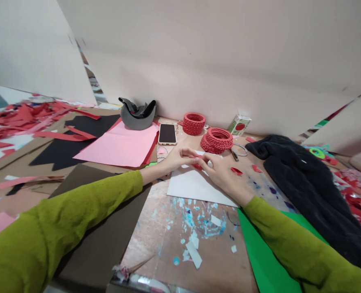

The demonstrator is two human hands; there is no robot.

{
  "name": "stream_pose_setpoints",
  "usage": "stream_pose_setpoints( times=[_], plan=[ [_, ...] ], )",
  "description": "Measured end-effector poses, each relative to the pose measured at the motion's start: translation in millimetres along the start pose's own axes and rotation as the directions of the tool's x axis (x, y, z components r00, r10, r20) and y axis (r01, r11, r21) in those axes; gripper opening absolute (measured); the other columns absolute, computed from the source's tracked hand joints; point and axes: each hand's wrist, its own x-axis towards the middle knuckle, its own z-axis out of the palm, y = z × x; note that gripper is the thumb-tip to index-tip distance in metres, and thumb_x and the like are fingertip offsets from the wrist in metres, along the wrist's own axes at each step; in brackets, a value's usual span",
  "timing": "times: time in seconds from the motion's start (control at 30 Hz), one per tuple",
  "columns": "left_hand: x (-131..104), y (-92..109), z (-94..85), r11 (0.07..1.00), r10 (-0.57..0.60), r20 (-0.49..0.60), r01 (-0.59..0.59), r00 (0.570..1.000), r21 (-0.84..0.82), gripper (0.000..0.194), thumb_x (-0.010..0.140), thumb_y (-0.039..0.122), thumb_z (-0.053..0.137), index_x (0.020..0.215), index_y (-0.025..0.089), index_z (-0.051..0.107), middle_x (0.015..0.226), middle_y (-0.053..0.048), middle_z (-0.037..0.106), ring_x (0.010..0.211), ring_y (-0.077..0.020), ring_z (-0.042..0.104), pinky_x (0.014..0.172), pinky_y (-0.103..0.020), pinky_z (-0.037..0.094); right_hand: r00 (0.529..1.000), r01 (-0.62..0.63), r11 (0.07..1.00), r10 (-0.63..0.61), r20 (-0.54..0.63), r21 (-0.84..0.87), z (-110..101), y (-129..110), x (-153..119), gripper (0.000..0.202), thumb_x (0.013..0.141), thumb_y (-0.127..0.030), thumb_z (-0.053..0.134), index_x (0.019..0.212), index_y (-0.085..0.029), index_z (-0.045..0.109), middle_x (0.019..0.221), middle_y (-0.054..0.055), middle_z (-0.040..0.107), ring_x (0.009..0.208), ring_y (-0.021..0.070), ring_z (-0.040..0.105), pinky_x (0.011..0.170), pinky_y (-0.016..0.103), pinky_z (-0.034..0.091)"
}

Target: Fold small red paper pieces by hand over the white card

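Over a white sheet of paper (188,185), my left hand (180,158) and my right hand (214,170) meet with fingers pinched together. Between their fingertips is a small piece of red paper (198,160), partly hidden by the fingers. A small white bit shows by my right fingers; what it is I cannot make out. To the right of my right hand lie small red paper pieces (236,171). Just beyond the hands are rings of red scalloped paper (217,140), with another red ring (194,123) behind them.
A phone (167,134), pink paper (119,144) and a grey cap (137,116) lie to the left. Dark fabric (302,183) and green paper (263,252) are on the right. A small box (239,124) stands near the white partition (199,61). Red scraps (21,118) pile at far left.
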Motion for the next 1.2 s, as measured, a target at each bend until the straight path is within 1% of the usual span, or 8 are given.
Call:
stream_pose_setpoints(
  times=[0.13, 0.27, 0.43, 0.5, 0.57, 0.7, 0.93, 1.2],
  plan=[
    [1, -2, 0.1, 0.997, 0.027, 0.077, -0.033, 0.997, 0.071, 0.033, 0.070, 0.036, 0.075, 0.090, 0.011, 0.069, 0.088, -0.009, 0.072, 0.079, -0.0163, 0.066, 0.076, -0.029, 0.052, 0.996, 0.088, 0.990, -0.086, 0.026, -0.110, 1, -1, -2, 0.029, 0.092, -0.028, 0.049, 0.068, -0.019, 0.061, 0.072, 0.002, 0.066, 0.066, 0.0155, 0.053, 0.071, 0.032, 0.035],
    [2, -4, -1.0, 0.995, 0.059, 0.122, -0.068, 0.991, 0.067, 0.032, 0.071, 0.035, 0.074, 0.092, 0.011, 0.069, 0.090, -0.010, 0.071, 0.081, -0.0162, 0.066, 0.078, -0.029, 0.051, 0.996, 0.087, 0.986, -0.081, 0.042, -0.144, -2, -4, -3, 0.029, 0.092, -0.029, 0.050, 0.068, -0.019, 0.062, 0.070, 0.002, 0.066, 0.066, 0.0155, 0.051, 0.073, 0.033, 0.033],
    [-1, 3, -1.1, 1.000, 0.026, 0.007, -0.026, 1.000, -0.017, 0.031, 0.070, 0.032, 0.076, 0.091, 0.011, 0.069, 0.089, -0.009, 0.071, 0.081, -0.0164, 0.066, 0.079, -0.030, 0.051, 0.997, 0.057, 0.998, -0.058, -0.042, -0.020, -5, -5, -1, 0.030, 0.092, -0.035, 0.049, 0.070, -0.019, 0.062, 0.070, 0.002, 0.065, 0.067, 0.0158, 0.055, 0.068, 0.030, 0.038],
    [-2, 6, -1.0, 0.999, 0.033, -0.085, -0.036, 0.996, -0.029, 0.030, 0.069, 0.032, 0.076, 0.090, 0.012, 0.069, 0.088, -0.008, 0.071, 0.077, -0.0156, 0.066, 0.074, -0.029, 0.051, 0.997, 0.063, 0.998, -0.062, -0.046, 0.022, -4, -4, 0, 0.024, 0.088, -0.035, 0.055, 0.072, -0.019, 0.062, 0.072, 0.002, 0.066, 0.067, 0.0158, 0.057, 0.067, 0.029, 0.039],
    [-3, 8, -0.7, 0.999, 0.027, -0.116, -0.031, 0.993, -0.033, 0.029, 0.068, 0.031, 0.077, 0.088, 0.012, 0.069, 0.086, -0.007, 0.071, 0.076, -0.0153, 0.065, 0.073, -0.028, 0.051, 0.996, 0.081, 0.996, -0.080, -0.026, 0.038, -2, -2, 1, 0.019, 0.085, -0.033, 0.060, 0.073, -0.019, 0.063, 0.074, 0.002, 0.068, 0.068, 0.0162, 0.058, 0.067, 0.029, 0.040],
    [-2, 7, 0.4, 0.999, 0.013, -0.116, -0.017, 0.993, -0.032, 0.030, 0.064, 0.031, 0.079, 0.084, 0.012, 0.068, 0.084, -0.006, 0.069, 0.077, -0.0157, 0.065, 0.074, -0.029, 0.050, 0.996, 0.089, 0.994, -0.087, -0.028, 0.057, 1, 0, 1, 0.018, 0.084, -0.031, 0.059, 0.072, -0.019, 0.063, 0.073, 0.003, 0.068, 0.068, 0.0172, 0.060, 0.067, 0.030, 0.042],
    [-1, 6, 2.6, 0.999, 0.003, -0.083, -0.007, 0.997, -0.042, 0.035, 0.064, 0.028, 0.079, 0.091, 0.012, 0.064, 0.091, -0.007, 0.068, 0.086, -0.0168, 0.065, 0.081, -0.031, 0.050, 0.991, -0.012, 0.977, 0.040, -0.130, 0.211, 0, 9, 1, 0.018, 0.084, -0.032, 0.059, 0.074, -0.017, 0.062, 0.073, 0.002, 0.065, 0.070, 0.0162, 0.059, 0.068, 0.028, 0.045],
    [0, 3, 0.0, 0.998, -0.015, -0.057, 0.012, 0.998, -0.060, 0.033, 0.067, 0.030, 0.077, 0.092, 0.011, 0.066, 0.091, -0.008, 0.069, 0.082, -0.0162, 0.065, 0.080, -0.031, 0.051, 0.993, -0.075, 0.874, 0.111, -0.047, 0.481, 5, 27, 4, 0.028, 0.084, -0.045, 0.058, 0.079, -0.018, 0.063, 0.073, 0.001, 0.063, 0.069, 0.0150, 0.057, 0.065, 0.027, 0.046]
  ],
)
